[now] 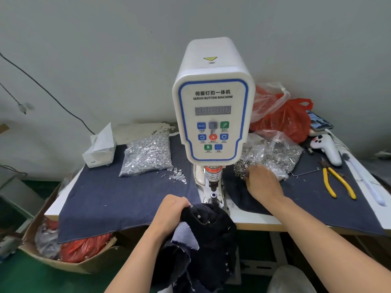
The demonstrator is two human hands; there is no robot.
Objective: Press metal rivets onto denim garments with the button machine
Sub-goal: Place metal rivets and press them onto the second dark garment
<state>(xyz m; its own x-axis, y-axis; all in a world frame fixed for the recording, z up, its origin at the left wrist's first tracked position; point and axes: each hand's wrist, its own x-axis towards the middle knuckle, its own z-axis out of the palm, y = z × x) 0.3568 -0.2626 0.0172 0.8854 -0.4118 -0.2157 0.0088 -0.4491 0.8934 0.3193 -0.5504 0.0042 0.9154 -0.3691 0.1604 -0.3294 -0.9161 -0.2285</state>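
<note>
A clear plastic bag of silver rivet posts lies on the denim cloth covering the table, left of the servo button machine, with a few loose rivets spilled just beside it. Right of the machine a second clear bag of small ring-shaped rivet caps lies open, some caps heaped at its mouth. A red plastic bag sits behind that one (what it holds cannot be told). A white tissue box stands at the far left of the cloth, and a cardboard box below the table holds more red and clear bags.

The right hand rests at the mouth of the cap bag, fingers curled down into the heap and touching the caps; whether it has pinched one cannot be told. The left hand grips the dark denim garment, fingers curled round a bunched edge that carries set rivets. The garment hangs off the table's front edge, just in front of the machine's lower die, well apart from the right hand. Yellow-handled pliers lie to the right.
</note>
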